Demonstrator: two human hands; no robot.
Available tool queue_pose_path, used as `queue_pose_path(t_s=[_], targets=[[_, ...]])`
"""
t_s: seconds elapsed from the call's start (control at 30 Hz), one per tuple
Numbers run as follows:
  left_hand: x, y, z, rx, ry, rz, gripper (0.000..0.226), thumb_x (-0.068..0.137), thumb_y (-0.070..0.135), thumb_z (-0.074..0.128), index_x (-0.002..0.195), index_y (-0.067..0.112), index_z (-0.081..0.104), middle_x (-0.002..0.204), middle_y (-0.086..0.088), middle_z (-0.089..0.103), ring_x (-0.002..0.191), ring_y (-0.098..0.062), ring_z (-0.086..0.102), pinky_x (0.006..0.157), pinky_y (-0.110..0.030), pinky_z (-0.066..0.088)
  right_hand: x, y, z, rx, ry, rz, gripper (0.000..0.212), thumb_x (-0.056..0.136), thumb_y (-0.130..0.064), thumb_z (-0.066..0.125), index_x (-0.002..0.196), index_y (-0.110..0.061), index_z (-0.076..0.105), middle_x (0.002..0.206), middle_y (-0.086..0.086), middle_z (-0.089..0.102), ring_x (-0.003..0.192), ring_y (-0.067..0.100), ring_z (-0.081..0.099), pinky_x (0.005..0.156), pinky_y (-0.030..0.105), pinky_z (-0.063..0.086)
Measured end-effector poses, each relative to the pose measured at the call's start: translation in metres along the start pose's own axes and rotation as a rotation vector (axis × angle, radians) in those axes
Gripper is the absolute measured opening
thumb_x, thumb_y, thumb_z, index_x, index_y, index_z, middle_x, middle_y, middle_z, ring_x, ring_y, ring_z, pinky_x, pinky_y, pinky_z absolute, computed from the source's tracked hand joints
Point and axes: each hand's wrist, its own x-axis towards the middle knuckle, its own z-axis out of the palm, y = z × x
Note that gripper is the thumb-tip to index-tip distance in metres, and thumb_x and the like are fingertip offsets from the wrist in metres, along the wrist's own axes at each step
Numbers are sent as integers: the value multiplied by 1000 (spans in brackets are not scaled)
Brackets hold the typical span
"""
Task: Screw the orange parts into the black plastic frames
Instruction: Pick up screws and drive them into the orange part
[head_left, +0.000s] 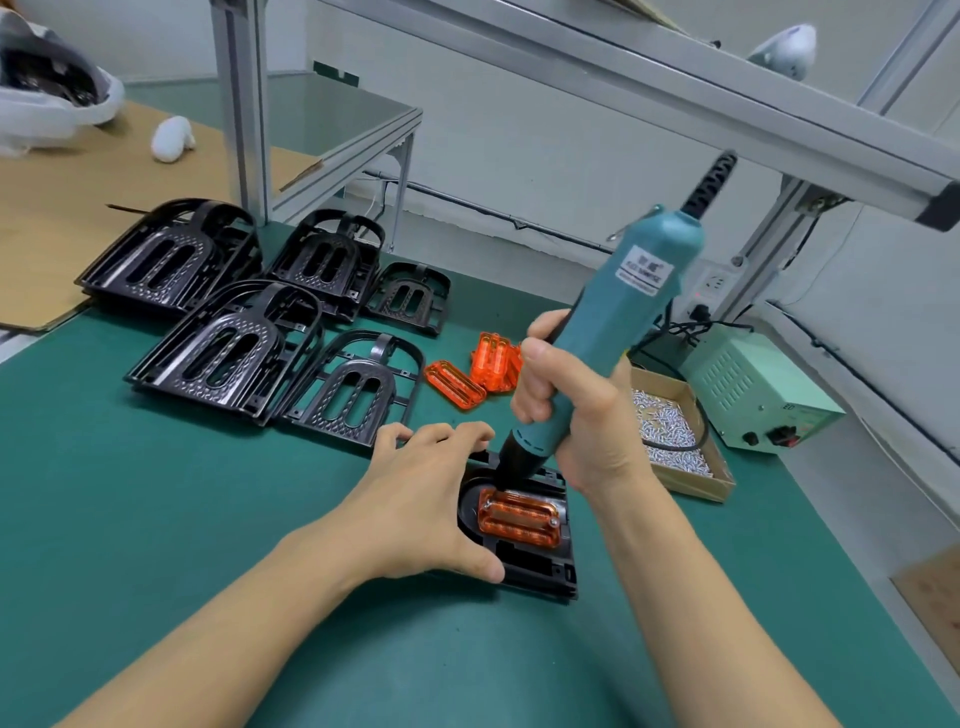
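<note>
A black plastic frame (540, 569) lies flat on the green mat in front of me, with an orange part (518, 519) seated in it. My left hand (423, 512) grips the frame's left edge, thumb at its near side and fingers curled over the far side. My right hand (569, 402) holds a teal electric screwdriver (628, 312) tilted, its black nose down at the far left corner of the orange part. Loose orange parts (478, 371) lie on the mat behind the hands. Several more black frames (234, 343) are stacked at the left.
A cardboard tray of small silver screws (670, 431) sits right of my right hand, beside a pale green power supply box (753, 389). Aluminium rack posts (241, 109) stand behind. Brown cardboard (67, 218) covers the far left of the bench.
</note>
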Motion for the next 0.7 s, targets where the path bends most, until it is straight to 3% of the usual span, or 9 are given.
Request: queue_pose_path(t_s=[0.27,0.43,0.7], targets=[[1,-2,1,-29,-14,-29,107,44,67,76,134,42,23,135,17,36,98,-6,8,93,-26,20,-6,1,0,28,-78,-4,20,74,-12,66,90,-15,55,48,-4,44,39,12,36,48,22,38],[2,-3,2,-29,-19,-35,109,43,68,74,136,42,22,136,17,35,99,-6,7,94,-26,21,-8,1,0,36,-64,-17,22,74,-8,67,88,-15,52,47,-4,44,39,13,35,46,22,38],[2,-3,1,-30,-24,-35,108,44,68,75,134,43,22,134,20,35,94,-3,7,94,-27,24,-7,1,-4,54,-191,-4,13,73,-11,65,75,-20,57,46,-4,44,37,11,38,48,21,40]])
